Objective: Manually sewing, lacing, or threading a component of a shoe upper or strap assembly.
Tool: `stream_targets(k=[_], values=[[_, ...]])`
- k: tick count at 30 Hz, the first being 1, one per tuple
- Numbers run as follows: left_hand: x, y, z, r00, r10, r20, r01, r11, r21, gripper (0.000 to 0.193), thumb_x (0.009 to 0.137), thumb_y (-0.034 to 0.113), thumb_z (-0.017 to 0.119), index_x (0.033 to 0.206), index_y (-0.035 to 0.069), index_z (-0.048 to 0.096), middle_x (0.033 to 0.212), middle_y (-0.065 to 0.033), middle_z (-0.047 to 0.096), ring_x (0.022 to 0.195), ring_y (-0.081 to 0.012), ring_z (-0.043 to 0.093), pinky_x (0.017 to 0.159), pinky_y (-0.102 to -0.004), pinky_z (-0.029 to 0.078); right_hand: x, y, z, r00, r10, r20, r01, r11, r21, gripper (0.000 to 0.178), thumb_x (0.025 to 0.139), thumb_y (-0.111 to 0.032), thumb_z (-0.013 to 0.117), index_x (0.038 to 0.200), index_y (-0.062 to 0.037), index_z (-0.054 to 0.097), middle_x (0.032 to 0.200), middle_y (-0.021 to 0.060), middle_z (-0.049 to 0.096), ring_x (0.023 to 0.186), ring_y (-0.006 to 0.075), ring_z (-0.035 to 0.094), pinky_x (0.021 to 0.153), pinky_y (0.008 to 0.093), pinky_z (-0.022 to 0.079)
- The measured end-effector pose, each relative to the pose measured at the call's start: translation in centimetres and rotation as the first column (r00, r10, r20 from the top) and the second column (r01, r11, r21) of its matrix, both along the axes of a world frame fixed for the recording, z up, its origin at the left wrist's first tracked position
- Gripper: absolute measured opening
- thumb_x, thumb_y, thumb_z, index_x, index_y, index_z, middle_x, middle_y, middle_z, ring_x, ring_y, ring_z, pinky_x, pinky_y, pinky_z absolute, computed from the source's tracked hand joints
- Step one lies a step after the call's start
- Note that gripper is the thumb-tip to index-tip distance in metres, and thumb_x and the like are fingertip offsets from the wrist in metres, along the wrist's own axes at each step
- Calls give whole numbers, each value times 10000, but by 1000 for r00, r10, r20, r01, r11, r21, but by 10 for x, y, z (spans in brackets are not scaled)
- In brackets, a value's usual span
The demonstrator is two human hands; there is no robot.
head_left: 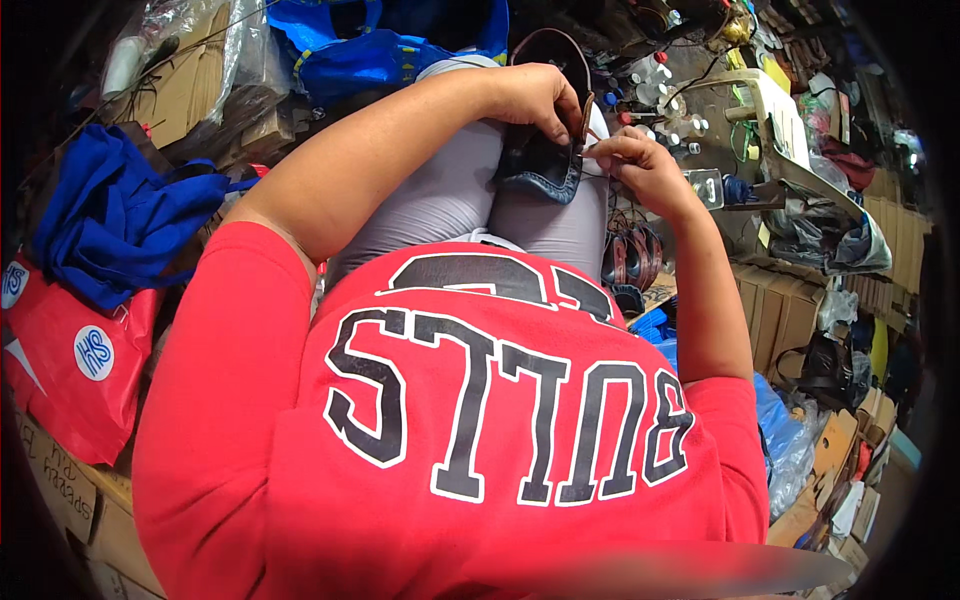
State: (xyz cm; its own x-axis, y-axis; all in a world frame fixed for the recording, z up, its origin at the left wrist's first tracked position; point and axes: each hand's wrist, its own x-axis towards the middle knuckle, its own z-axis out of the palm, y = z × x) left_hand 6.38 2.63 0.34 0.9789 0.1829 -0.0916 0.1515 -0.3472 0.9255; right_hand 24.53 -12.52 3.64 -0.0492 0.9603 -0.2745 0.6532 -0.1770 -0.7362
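A dark leather shoe [541,182] rests across my lap, its rounded blue-black toe toward me and its brown-edged opening pointing away. My left hand [540,100] grips the shoe's side, thumb on the dark upper and fingers curled over the edge. Just right of the shoe, my right hand [645,172] is closed in a pinch close to its edge. Something thin and pale shows at those fingertips, too small to name. Grey trousers [415,180] cover my legs under the shoe.
A blue bag [400,60] lies beyond my knees. Several small bottles [655,95] and a pale plastic chair [790,150] stand to the right. Blue cloth [125,215] and a red bag [110,390] lie left. Dark shoes [635,255] sit near my right forearm; cardboard boxes [780,310] are stacked beyond.
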Motion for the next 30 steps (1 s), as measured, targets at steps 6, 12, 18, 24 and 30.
stream_targets(k=[6,12,18,24,30], values=[[-1,-4,0,997,63,-42,-60,995,75,269,677,130,758,923,36,704,927,-91,629,855,-209,604,787,-306,459,-10,5,-21,975,-116,-192,109,993,-48,96,773,-65,701,863,-47,674,814,11,584,777,101,533,706,240,436],[-21,-9,-11,856,374,357,-499,780,379,271,688,54,645,956,52,608,997,-127,547,1014,-290,520,876,-333,423,-28,-6,-13,998,-65,13,59,965,255,112,771,-67,700,880,-57,679,770,38,548,715,128,542,663,258,442],[-79,-31,22,838,486,248,-543,782,305,378,708,-129,504,982,76,663,949,-105,559,821,-239,595,745,-309,468,-44,-34,-8,969,-134,210,48,927,371,259,754,-3,644,995,-94,677,783,102,521,720,264,561,662,334,463],[-74,-72,-3,854,360,375,-516,676,525,221,726,1,644,911,111,691,739,-39,536,737,-210,555,689,-322,417,-61,-47,-23,942,-177,285,20,877,479,341,729,18,625,1047,-101,660,784,121,521,738,301,548,677,373,462],[-65,-73,-5,843,333,423,-535,610,585,170,726,90,694,877,169,700,721,-12,517,788,-196,509,737,-353,344,-37,-38,-22,988,-156,-18,156,952,264,281,796,4,604,1046,-101,680,804,60,512,750,177,539,699,280,447]])
